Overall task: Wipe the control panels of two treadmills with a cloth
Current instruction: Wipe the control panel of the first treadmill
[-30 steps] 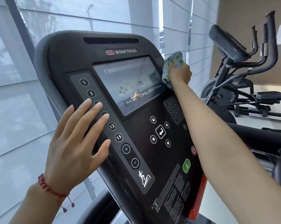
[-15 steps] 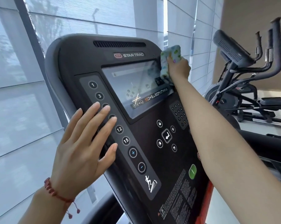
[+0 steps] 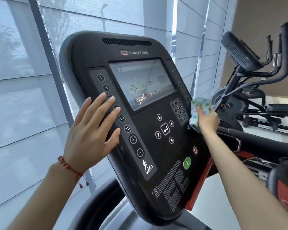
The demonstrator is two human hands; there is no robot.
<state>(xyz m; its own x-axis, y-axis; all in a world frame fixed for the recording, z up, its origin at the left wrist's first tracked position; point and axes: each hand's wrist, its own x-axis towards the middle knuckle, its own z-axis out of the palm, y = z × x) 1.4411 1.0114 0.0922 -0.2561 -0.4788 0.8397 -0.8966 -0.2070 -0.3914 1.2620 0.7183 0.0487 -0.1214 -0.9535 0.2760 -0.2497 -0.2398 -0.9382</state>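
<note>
A black treadmill control panel (image 3: 166,163) fills the middle of the view, tilted, with a screen (image 3: 142,83) at its top and round buttons below. My left hand (image 3: 93,130) lies flat with straight fingers on the left column of numbered buttons. My right hand (image 3: 207,121) grips a white cloth with coloured dots (image 3: 200,107) and presses it against the panel's right edge, beside the small keypad (image 3: 179,111).
An elliptical trainer (image 3: 249,90) with upright handles stands to the right. The treadmill's black handrail (image 3: 262,143) runs under my right arm. Grey window blinds (image 3: 23,97) lie behind the panel. A dark red-and-black object (image 3: 284,185) sits blurred at the right edge.
My right hand has slid the cloth down the panel's right edge, from the screen's upper corner to beside the keypad. My left hand stays flat on the left buttons.
</note>
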